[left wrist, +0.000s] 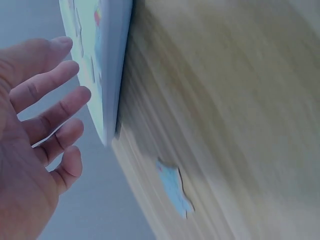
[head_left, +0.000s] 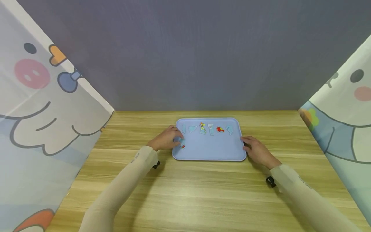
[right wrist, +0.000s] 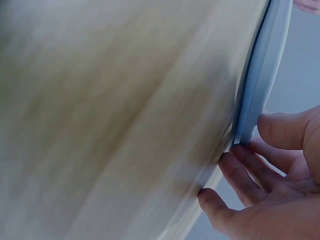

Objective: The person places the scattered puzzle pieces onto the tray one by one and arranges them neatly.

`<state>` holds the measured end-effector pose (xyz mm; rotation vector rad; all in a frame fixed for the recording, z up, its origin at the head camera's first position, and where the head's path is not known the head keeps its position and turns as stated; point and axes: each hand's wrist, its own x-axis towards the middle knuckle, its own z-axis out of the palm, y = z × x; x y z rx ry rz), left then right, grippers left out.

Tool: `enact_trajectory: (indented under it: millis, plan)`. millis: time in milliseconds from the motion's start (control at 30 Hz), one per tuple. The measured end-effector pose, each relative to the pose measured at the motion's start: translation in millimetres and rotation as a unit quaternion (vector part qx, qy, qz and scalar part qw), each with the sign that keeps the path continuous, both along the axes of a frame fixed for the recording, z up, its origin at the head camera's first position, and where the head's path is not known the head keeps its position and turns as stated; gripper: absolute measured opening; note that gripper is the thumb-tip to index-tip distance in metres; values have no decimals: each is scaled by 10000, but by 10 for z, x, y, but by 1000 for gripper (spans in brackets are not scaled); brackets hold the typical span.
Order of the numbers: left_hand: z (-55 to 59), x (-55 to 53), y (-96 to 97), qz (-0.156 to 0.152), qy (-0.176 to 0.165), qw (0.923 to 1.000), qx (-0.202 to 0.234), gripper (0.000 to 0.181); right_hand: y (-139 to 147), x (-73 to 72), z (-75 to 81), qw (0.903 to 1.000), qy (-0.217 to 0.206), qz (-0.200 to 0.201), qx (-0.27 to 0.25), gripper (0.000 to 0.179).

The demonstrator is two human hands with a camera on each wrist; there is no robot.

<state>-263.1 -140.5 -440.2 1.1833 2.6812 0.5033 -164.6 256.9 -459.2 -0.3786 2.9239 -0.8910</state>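
Note:
A pale blue tray (head_left: 214, 149) lies on the table, bearing several flat puzzle-like pieces in a row along its far side, among them a red-printed piece (head_left: 220, 129) and a yellow-and-blue piece (head_left: 203, 129). Over the tray's left edge is my left hand (head_left: 166, 138), its fingers loosely bent and spread beside a light-blue piece with a red spot (head_left: 183, 146) that it partly covers. In the left wrist view nothing shows between those fingers. My right hand (head_left: 256, 150) holds the tray's right edge, thumb at the rim (right wrist: 260, 102) and fingertips low against its outer side.
Another light-blue piece (left wrist: 175, 189) lies on the wooden table (head_left: 197, 193) outside the tray, seen in the left wrist view. A grey wall (head_left: 203, 58) rises behind the table. Cartoon-printed panels (head_left: 43, 112) flank both sides.

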Motion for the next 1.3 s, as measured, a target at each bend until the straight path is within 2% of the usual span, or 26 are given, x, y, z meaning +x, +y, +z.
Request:
enact_trajectory:
  millis: [300, 467, 633, 833, 1000, 1133, 1300]
  plan:
    - [8, 23, -259, 244, 39, 9997, -4, 33, 2, -3, 12, 10000, 0, -23, -19, 44]
    - [-5, 89, -436, 445, -116, 9989, -6, 39, -3, -8, 9, 10000, -13, -21, 6, 44]
    - [-17, 155, -571, 729, -214, 9969, -186, 39, 2, -10, 2, 10000, -34, -45, 45, 44]
    - [-55, 188, -670, 912, -10, 9954, -292, 41, 14, -13, -25, 10000, -43, -26, 63, 45]
    - [-85, 194, -733, 1143, -212, 9924, -397, 41, 16, -10, -21, 9999, -81, -12, 62, 45]
    - [-84, 199, -751, 1178, -319, 9918, -384, 38, 14, -8, -12, 9999, -115, -29, 49, 45]
    - [-68, 200, -760, 1480, -115, 9874, -548, 43, 8, -4, -5, 9999, -115, -25, 43, 45]
